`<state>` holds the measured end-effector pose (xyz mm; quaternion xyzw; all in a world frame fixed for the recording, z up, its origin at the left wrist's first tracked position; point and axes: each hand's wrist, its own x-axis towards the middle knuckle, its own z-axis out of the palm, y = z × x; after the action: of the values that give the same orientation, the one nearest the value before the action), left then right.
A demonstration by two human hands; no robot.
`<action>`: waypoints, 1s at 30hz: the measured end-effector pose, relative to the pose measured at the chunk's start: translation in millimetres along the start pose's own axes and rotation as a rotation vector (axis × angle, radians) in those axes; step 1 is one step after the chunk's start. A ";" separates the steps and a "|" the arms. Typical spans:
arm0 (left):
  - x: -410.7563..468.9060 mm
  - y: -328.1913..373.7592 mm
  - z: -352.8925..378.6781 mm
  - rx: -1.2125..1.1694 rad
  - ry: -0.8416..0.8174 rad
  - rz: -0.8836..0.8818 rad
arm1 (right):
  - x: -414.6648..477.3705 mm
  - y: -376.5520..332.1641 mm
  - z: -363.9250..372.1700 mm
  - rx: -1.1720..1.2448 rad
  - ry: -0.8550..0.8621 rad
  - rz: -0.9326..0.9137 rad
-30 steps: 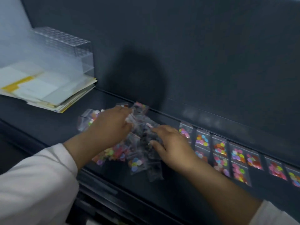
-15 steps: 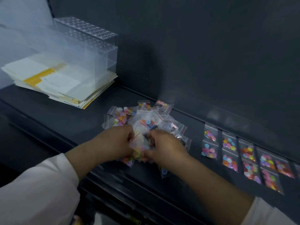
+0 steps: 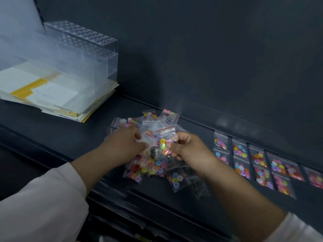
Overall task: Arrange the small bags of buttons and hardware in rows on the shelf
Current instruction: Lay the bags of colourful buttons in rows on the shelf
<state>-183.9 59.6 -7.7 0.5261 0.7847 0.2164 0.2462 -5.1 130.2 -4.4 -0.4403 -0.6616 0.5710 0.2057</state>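
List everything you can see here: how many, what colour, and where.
Shelf: one, dark grey, across the view.
Back panel: one, dark grey, behind the shelf.
Paper stack: one, white and yellow, shelf's left end.
Clear box: one, transparent, holed top, over the paper stack.
Pile of bags: one heap, clear with multicoloured buttons, shelf centre.
Arranged bags: about ten visible, same kind, two rows at right.
Held bag: one, clear with coloured buttons, above the pile.
Sleeves: two, white, bottom corners.
Left hand: one, fingers curled into the pile.
Right hand: one, pinching the held bag.
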 end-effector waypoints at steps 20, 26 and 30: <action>-20.6 11.4 25.1 0.259 -0.244 0.382 | -13.8 10.3 -14.3 0.077 0.115 0.045; -10.4 5.2 36.5 0.300 -0.086 0.462 | -19.2 16.8 -17.3 0.067 0.114 0.042; -10.9 7.5 37.9 0.261 -0.047 0.460 | -22.7 17.3 -21.9 0.100 0.125 0.054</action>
<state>-151.7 55.1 -31.2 0.7228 0.6599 0.1513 0.1388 29.9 123.5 -9.6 -0.4821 -0.6061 0.5800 0.2528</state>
